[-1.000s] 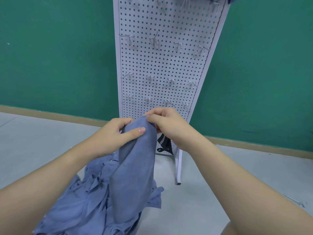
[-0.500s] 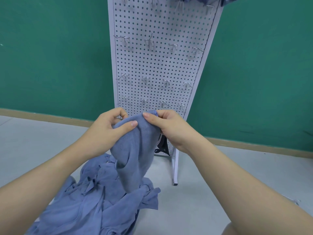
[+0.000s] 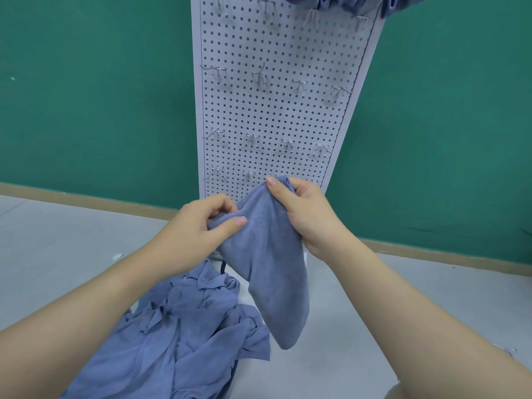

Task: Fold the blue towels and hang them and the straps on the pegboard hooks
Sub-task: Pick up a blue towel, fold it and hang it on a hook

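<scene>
Hands, 2: left hand point(image 3: 198, 226) and right hand point(image 3: 305, 211) pinch 1 blue towel point(image 3: 273, 269).

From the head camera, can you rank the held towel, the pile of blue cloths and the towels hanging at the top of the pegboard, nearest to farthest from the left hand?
1. Held towel: gripped in the left hand.
2. Pile of blue cloths: on the floor just below.
3. Hanging towels: top of the pegboard, far above.

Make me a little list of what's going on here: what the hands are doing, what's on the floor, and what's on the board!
left hand: pinches the held blue towel at its upper left edge
right hand: pinches its top corner
floor: pile of blue towels
pegboard: rows of bare metal hooks; blue cloth hangs at the top
</scene>
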Tool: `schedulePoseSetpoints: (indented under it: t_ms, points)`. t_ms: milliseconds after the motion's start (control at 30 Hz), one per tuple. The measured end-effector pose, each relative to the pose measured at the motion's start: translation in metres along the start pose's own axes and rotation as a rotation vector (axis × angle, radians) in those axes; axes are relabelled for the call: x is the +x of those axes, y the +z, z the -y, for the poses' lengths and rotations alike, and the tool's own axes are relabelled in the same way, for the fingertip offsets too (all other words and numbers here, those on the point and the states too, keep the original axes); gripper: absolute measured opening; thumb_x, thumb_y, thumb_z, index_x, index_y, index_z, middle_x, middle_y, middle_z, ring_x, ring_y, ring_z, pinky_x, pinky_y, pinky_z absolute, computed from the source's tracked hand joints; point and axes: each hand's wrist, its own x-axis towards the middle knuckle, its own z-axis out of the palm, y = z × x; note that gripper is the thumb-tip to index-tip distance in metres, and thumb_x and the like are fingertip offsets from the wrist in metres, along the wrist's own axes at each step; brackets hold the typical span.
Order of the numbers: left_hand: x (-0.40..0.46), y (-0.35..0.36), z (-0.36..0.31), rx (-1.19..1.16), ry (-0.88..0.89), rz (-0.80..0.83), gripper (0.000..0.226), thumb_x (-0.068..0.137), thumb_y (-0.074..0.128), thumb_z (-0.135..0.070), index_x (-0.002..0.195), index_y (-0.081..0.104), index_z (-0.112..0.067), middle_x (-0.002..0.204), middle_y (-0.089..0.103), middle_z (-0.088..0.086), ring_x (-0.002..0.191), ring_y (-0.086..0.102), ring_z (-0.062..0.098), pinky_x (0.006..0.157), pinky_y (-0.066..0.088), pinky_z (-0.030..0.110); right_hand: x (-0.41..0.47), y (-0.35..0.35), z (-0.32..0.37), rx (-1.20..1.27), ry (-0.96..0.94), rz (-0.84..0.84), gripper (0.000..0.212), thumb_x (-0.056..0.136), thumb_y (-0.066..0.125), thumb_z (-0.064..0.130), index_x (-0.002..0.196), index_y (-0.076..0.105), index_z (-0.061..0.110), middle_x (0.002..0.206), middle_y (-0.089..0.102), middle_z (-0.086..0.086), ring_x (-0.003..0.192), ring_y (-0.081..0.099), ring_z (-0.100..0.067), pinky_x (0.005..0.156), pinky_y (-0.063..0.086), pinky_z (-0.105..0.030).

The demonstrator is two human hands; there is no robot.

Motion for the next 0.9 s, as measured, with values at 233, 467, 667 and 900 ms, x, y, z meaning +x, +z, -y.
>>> schedulePoseSetpoints:
  t_ms: [233, 467, 667, 900]
  points:
    - [-0.003, -0.003, 0.008, 0.042, -0.118, 0.177, 0.078, 0.084, 0.053, -0.078, 0.071, 0.050, -0.002, 0.067, 0.048, 0.008, 0.065, 0.046, 0.017, 0.067, 0.046, 0.042, -0.002, -0.001, -0.002, -0.082, -0.033, -0.059, 0.057, 0.097, 0.067, 0.044, 0.083, 0.046, -0.007, 0.079, 0.044, -0.008, 0.075, 0.040, -0.024, 0.072, 0.034, -0.040]
    - [-0.002, -0.002, -0.015, -0.057, -0.012, -0.069, 0.064, 0.088, 0.052, -0.063, 0.076, 0.056, -0.001, 0.072, 0.055, 0.021, 0.064, 0.052, 0.025, 0.075, 0.054, 0.055, 0.005, -0.012, 0.003, -0.053, -0.035, -0.187, 0.077, 0.080, 0.068, 0.065, 0.093, 0.046, -0.007, 0.084, 0.046, -0.006, 0.078, 0.042, -0.023, 0.072, 0.036, -0.043]
    - [-0.010, 0.005, -0.048, -0.112, 0.251, -0.385, 0.028, 0.091, 0.071, -0.033, 0.076, 0.060, -0.013, 0.065, 0.055, -0.007, 0.060, 0.051, 0.005, 0.061, 0.044, 0.020, 0.001, -0.008, 0.011, -0.007, -0.125, -0.163, 0.070, 0.093, 0.063, 0.060, 0.097, 0.054, -0.009, 0.086, 0.057, -0.011, 0.082, 0.053, -0.021, 0.080, 0.042, -0.040]
    - [-0.014, 0.014, -0.054, -0.686, -0.088, -0.151, 0.051, 0.082, 0.082, -0.029, 0.128, 0.064, -0.018, 0.116, 0.077, -0.003, 0.111, 0.072, 0.015, 0.100, 0.057, 0.041, -0.012, 0.018, 0.020, 0.070, -0.188, -0.120, 0.064, 0.098, 0.060, 0.051, 0.095, 0.048, -0.011, 0.085, 0.054, -0.014, 0.080, 0.048, -0.025, 0.076, 0.041, -0.044]
